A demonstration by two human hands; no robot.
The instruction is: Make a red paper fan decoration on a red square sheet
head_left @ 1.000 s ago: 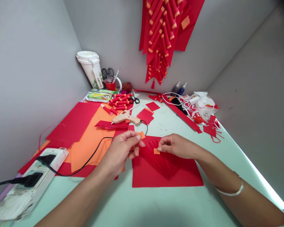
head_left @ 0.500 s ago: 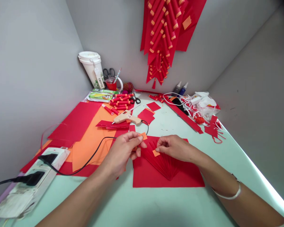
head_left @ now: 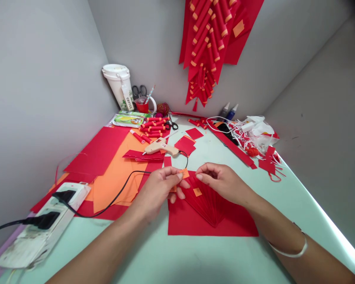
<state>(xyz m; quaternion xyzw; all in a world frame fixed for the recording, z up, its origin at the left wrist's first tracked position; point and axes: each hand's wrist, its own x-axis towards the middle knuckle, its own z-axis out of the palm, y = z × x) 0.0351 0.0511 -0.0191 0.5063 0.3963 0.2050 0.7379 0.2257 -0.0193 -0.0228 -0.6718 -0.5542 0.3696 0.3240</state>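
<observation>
My left hand (head_left: 165, 185) pinches a small orange paper square (head_left: 185, 173) between thumb and fingers. Another bit of orange paper shows under its fingers. Below both hands lies a red sheet (head_left: 239, 225), with a fan of pleated red paper (head_left: 208, 209) on it that narrows toward me. On the pleats rests a loose orange square (head_left: 197, 192). My right hand (head_left: 221, 181) hovers just above that square, fingers curled and thumb near the index fingertip; nothing shows between them. It partly hides the pleats' far end.
A glue gun (head_left: 161, 146) lies beyond my left hand, its cord looping beside it. Red paper tubes (head_left: 154, 128) are piled behind. A power strip (head_left: 44, 221) sits at the left; paper scraps (head_left: 245, 136) heap at the right. Red tube decorations (head_left: 207, 35) hang on the wall.
My right hand has let go of the orange square and lifted slightly away; the square stays on the pleats. My left hand still holds its orange paper. The view has shifted slightly.
</observation>
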